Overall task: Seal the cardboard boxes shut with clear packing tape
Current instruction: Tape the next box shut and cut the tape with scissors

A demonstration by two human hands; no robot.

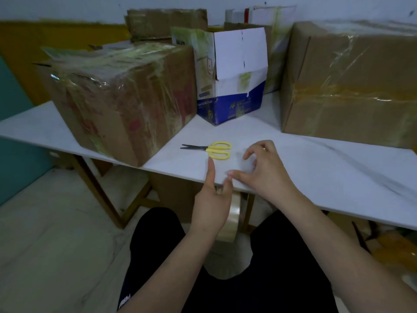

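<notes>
three big boxes are sitting on the white marble-look bench [316,168], and the person is parked in front of it working a roll of clear tape [232,220]. the left hand [212,199] is holding the roll just below the bench edge, fingers curled round it with the index sticking up. the right hand [264,170] is right beside it, thumb and fingertips pinched in like it's picking at the loose end of the tape, though the film itself is too clear to really make out. so it looks like the find-the-end-and-peel step, no strip is going on a box yet.

the next move is probably pulling out a decent length without it folding back on itself, then carrying it to a seam. the yellow-handled scissors [212,149] are lying closed just past the hands, ready for the cut.

the brown carton on the left [126,102] is already wearing lots of shiny, wrinkly tape over faded red print. the big brown one on the right [352,84] is glossy and crinkled too. the blue and white box [234,86] between them is smooth printed card with its top flap standing up, so that one looks like the likely candidate.
</notes>
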